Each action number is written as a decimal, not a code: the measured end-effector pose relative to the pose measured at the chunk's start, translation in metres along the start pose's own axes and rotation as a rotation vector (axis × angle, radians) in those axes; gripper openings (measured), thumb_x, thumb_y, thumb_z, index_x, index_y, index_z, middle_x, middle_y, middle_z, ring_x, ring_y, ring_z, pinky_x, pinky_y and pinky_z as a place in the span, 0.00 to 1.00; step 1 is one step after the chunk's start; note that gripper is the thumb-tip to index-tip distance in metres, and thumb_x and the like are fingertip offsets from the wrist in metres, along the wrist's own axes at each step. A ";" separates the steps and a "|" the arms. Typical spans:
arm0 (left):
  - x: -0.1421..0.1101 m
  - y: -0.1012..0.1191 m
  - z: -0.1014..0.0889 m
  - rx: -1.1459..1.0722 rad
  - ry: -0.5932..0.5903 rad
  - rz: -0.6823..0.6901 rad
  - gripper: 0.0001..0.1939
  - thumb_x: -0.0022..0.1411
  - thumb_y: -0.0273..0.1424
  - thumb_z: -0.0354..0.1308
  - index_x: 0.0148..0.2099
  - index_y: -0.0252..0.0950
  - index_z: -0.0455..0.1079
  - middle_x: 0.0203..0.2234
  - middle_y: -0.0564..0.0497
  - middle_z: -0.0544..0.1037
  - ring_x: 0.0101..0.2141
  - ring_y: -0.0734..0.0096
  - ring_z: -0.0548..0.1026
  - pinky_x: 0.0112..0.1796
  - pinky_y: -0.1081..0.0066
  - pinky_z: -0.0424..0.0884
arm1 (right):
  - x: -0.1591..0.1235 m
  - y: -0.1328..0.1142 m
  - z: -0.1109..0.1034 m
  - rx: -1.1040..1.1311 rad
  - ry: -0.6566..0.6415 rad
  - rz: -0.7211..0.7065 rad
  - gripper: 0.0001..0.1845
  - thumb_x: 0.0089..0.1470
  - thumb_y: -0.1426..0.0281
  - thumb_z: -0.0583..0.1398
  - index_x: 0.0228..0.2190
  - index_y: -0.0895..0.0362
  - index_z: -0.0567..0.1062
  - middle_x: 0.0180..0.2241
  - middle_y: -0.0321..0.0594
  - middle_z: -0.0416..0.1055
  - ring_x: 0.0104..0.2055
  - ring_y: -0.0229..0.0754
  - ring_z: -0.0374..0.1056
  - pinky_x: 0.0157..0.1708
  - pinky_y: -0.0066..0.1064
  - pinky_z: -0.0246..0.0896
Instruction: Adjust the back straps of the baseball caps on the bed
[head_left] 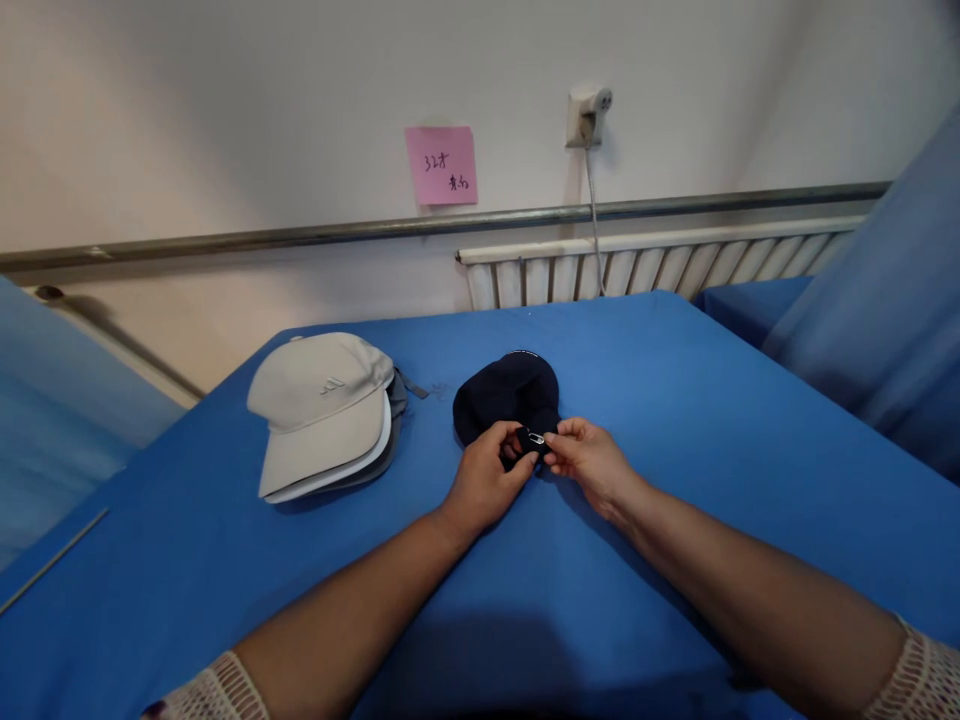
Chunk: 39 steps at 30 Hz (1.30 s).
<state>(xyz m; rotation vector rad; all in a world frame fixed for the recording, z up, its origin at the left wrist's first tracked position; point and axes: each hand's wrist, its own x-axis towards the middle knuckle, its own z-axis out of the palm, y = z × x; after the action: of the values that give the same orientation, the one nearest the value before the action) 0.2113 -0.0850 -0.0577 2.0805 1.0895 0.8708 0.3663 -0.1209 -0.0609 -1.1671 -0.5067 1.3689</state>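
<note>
A dark navy cap lies on the blue-covered table, its back strap turned toward me. On the strap sits a small silver metal buckle. My left hand is closed on the strap at the left of the buckle, thumb below and fingers above. My right hand pinches the strap at the buckle's right end between thumb and fingers. Part of the strap is hidden behind my fingers. To the left, a light beige cap rests on top of other caps in white and grey, nested beneath it.
The table stands against a wall with a metal rail and a white radiator. A pink note and a socket with a plug are on the wall. Blue curtains hang at both sides.
</note>
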 end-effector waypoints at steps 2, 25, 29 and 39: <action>0.000 0.000 0.000 0.011 0.003 0.002 0.13 0.57 0.31 0.60 0.45 0.38 0.69 0.31 0.53 0.76 0.31 0.71 0.74 0.34 0.70 0.70 | 0.000 0.001 0.001 -0.017 -0.008 -0.048 0.18 0.39 0.71 0.70 0.29 0.55 0.67 0.21 0.31 0.69 0.21 0.35 0.68 0.24 0.28 0.62; 0.005 -0.004 0.000 -0.175 0.026 -0.057 0.12 0.54 0.31 0.62 0.43 0.36 0.71 0.29 0.53 0.76 0.30 0.73 0.73 0.33 0.71 0.70 | 0.001 0.000 -0.002 0.019 -0.031 -0.054 0.24 0.29 0.66 0.74 0.28 0.56 0.69 0.22 0.31 0.69 0.23 0.35 0.68 0.28 0.30 0.63; 0.007 -0.008 0.000 -0.321 0.028 -0.102 0.10 0.55 0.33 0.62 0.39 0.35 0.71 0.28 0.53 0.75 0.30 0.73 0.73 0.33 0.71 0.70 | 0.002 0.001 -0.001 0.006 -0.051 -0.093 0.23 0.31 0.65 0.73 0.29 0.56 0.70 0.23 0.32 0.70 0.25 0.37 0.70 0.32 0.32 0.66; 0.008 0.002 -0.005 -0.554 -0.042 -0.220 0.12 0.56 0.38 0.62 0.34 0.33 0.70 0.24 0.54 0.74 0.26 0.76 0.71 0.29 0.73 0.67 | 0.000 0.004 0.001 -0.011 -0.050 -0.131 0.22 0.33 0.63 0.72 0.28 0.55 0.69 0.23 0.32 0.70 0.26 0.37 0.70 0.32 0.33 0.66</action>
<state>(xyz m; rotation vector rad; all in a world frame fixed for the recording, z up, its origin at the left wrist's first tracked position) 0.2123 -0.0783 -0.0512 1.4869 0.9049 0.8912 0.3642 -0.1210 -0.0639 -1.0911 -0.6165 1.2859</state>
